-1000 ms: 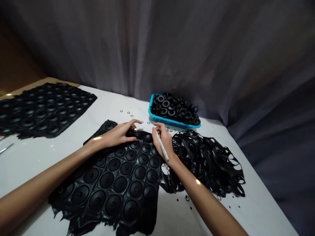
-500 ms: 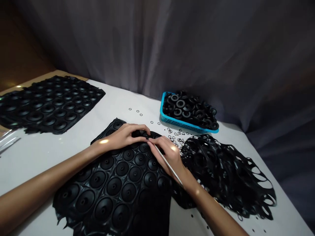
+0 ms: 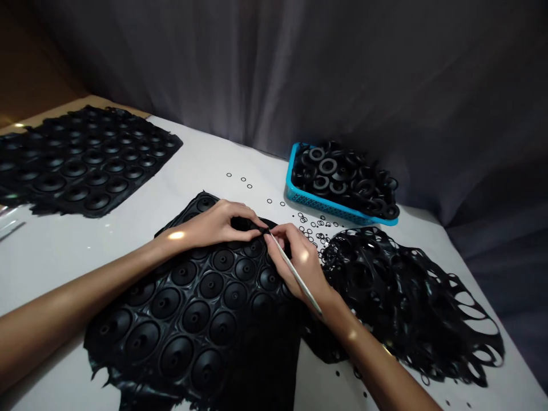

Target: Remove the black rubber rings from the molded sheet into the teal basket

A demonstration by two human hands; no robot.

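A black moulded rubber sheet [image 3: 192,308] with rows of round cupped parts lies on the white table in front of me. My left hand [image 3: 218,222] rests on its far edge, fingers curled and pinching a small black piece at the rim. My right hand [image 3: 295,260] is closed on a thin silvery pick tool [image 3: 295,277], whose tip meets the left fingertips at that same spot. Both hands touch at the sheet's far right corner.
A blue basket [image 3: 319,202] heaped with black rubber rings stands behind the hands. A pile of black leftover webbing [image 3: 411,297] lies at the right. Small loose rings [image 3: 312,228] dot the table. Another moulded sheet [image 3: 81,162] lies far left. Grey curtain behind.
My right hand moved in from beside the sheet until its tool tip met my left fingertips. My left fingers curled from flat into a pinch. The view shifted slightly.
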